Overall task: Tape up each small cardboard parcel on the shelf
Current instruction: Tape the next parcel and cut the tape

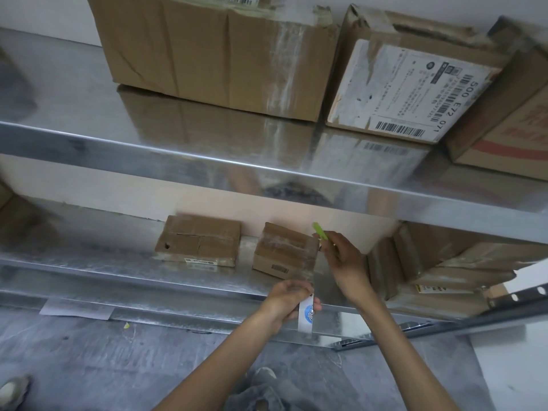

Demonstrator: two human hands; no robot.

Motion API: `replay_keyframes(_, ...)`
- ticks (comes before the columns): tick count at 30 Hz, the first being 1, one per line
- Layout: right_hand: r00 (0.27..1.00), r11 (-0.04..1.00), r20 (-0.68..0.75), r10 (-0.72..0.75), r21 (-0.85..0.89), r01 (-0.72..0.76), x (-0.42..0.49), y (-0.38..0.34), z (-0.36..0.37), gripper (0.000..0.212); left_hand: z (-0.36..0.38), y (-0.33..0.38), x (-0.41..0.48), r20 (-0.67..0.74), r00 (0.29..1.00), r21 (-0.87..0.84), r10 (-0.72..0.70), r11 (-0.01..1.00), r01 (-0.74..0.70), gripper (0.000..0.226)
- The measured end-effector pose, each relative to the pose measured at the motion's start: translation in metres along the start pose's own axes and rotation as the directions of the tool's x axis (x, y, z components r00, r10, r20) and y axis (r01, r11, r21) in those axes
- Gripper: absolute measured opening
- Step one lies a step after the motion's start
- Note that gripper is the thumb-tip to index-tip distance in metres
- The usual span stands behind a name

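Observation:
Two small cardboard parcels lie on the lower metal shelf (89, 262): a flat one (200, 243) on the left and a taller one (284, 252) on the right with clear tape across its top. My left hand (289, 304) grips a roll of clear tape (307, 317) at the shelf's front edge, and a strip of tape runs from it up to the right parcel. My right hand (344, 259) holds a green cutter (321, 232) beside that parcel's right edge.
Large cardboard boxes (213, 54) (412, 87) stand on the upper shelf (178, 149). More taped boxes (430, 262) sit at the right of the lower shelf, close to my right hand. A paper sheet (77, 308) lies on the ledge below.

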State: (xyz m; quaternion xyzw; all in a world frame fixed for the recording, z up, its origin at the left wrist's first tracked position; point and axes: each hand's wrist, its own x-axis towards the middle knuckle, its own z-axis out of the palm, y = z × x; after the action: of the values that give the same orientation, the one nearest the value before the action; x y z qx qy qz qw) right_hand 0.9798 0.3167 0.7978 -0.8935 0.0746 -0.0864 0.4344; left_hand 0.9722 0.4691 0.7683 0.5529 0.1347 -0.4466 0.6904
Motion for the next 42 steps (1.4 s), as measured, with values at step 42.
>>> replay_keyframes(42,0.932,0.964,-0.292,-0.213,-0.220,0.152,-0.029,-0.014,-0.019,0.018,0.008,0.001,0.002,-0.011,1.000,-0.095,0.012,0.995,-0.013,0.021)
